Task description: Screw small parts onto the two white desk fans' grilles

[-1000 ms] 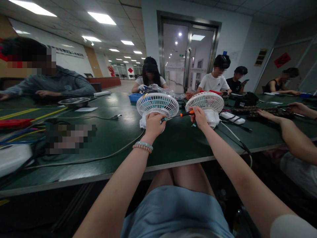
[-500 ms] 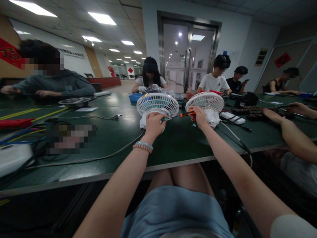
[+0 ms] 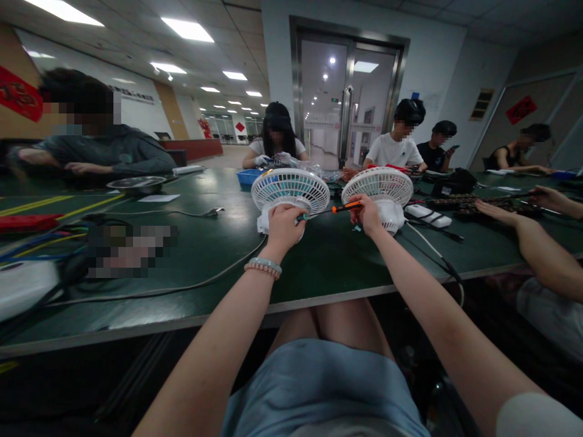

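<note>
Where right hand (image 3: 368,214) closes, screwdriver (image 3: 342,209) juts — slender, straight.

The room is lit by bright rectangular panels (image 3: 188,29) set into a tiled ceiling (image 3: 127,24). Straight ahead, a pale wall (image 3: 277,73) is broken by a glass double door (image 3: 321,91) edged with a wide metal frame (image 3: 295,91), through which a lit corridor is seen. At the left, a light floor (image 3: 234,155) is bordered by a low reddish-brown counter (image 3: 194,149). Red decorations (image 3: 521,110) are fixed to both side walls, and the foreground is crossed by a dark green table (image 3: 337,261).
</note>
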The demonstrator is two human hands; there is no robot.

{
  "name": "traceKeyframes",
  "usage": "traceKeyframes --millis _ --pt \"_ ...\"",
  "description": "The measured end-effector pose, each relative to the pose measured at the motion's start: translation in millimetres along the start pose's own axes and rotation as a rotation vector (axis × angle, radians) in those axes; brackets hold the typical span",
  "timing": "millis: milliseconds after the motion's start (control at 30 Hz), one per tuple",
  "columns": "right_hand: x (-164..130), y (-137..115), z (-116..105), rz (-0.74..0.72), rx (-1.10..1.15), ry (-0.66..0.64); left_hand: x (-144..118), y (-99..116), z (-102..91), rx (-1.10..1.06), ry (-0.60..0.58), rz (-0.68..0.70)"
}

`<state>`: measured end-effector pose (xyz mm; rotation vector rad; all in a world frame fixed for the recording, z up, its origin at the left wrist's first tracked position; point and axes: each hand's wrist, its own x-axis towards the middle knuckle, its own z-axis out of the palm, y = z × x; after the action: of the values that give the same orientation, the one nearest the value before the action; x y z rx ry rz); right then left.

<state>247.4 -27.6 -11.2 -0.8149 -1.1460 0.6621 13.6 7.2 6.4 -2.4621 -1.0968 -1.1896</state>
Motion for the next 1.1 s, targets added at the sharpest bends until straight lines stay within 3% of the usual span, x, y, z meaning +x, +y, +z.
traceKeyframes --millis 700,900,1100 --pt "-0.8 -4.3 0.2 -0.084 -0.207 0.113 0.2 0.2 1.0 -0.012 -0.005 -0.011" --pt "2.4 1.8 -1.7 -0.067 -0.155 0.075 0.4 0.3 0.9 -0.012 0.0 -0.007" --pt "1.8 1.2 -1.6 -0.014 0.046 -0.001 0.6 -0.2 1.1 -0.017 0.007 0.006"
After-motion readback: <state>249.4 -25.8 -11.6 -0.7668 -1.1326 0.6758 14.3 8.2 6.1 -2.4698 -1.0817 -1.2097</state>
